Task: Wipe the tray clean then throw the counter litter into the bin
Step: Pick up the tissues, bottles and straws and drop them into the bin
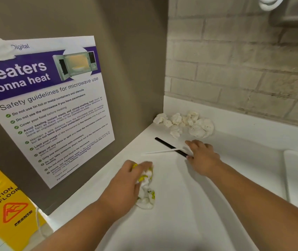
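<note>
A crumpled white cloth [145, 194] with yellow print lies on the white tray [180, 232]. Crumpled paper balls [184, 124] fill the table corner, and a black stick [168, 145] crosses a white stick [160, 151] nearby.
</note>
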The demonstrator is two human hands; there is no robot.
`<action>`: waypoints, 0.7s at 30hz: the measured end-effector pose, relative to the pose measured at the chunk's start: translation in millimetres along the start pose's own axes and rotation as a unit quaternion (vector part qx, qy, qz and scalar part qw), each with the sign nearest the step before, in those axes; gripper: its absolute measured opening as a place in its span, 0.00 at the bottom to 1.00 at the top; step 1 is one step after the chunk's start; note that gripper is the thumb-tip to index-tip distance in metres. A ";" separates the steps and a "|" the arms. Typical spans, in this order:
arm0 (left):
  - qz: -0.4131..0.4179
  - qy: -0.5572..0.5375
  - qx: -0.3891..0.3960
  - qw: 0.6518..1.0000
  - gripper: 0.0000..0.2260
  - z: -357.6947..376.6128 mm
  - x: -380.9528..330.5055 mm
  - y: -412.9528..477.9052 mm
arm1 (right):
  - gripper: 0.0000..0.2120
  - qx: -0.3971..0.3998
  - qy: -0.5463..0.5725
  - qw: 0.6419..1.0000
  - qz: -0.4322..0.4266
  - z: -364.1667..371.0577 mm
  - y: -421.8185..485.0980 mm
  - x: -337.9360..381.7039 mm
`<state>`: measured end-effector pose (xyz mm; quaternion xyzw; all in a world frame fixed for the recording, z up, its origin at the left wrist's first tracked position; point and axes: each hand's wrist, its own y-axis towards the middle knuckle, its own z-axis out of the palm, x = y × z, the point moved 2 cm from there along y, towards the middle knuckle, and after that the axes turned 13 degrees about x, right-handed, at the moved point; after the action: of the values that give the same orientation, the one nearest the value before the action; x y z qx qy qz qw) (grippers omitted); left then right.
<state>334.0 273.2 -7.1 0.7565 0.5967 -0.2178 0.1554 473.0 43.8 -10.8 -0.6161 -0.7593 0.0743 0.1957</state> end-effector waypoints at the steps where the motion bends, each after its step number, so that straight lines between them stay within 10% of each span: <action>1: 0.002 0.017 0.025 1.000 0.24 4.2 -0.8 -1.7 | 0.26 0.016 -0.014 1.000 -0.002 2.6 2.5 -0.7; 7: -0.002 0.039 0.112 0.993 0.27 22.6 1.4 -2.4 | 0.26 -0.001 -0.022 0.999 -0.042 16.4 10.1 1.7; 13: 0.013 0.037 0.067 0.997 0.10 25.6 1.4 -3.7 | 0.16 -0.095 0.027 0.988 -0.118 25.7 6.4 3.0; 21: 0.035 0.071 -0.011 0.997 0.15 5.5 -6.6 1.5 | 0.16 -0.071 0.090 0.964 -0.239 34.4 -25.8 10.4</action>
<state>333.3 264.5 -8.5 0.7889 0.5817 -0.1509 0.1287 434.6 52.3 -30.9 -0.4335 -0.8669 -0.0849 0.2311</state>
